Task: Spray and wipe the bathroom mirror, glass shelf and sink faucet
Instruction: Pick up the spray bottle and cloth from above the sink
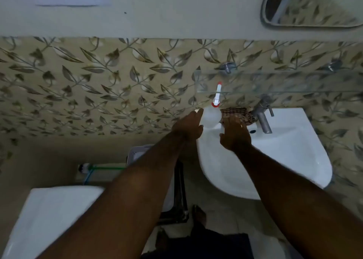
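Clear plastic spray bottle with a red-and-white trigger is standing between both reaching hands, left and right, fingers spread, gripping nothing; grasping its neck firmly seems wisest.

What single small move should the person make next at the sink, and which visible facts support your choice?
Probably close the left hand around the spray bottle. The bottle stands upright on the sink rim; both hands are open beside it, the right hand over the cloth. Neither grips anything yet.

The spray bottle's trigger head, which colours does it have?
White with red at the nozzle tip and collar, on the spray bottle; the head view shows it.
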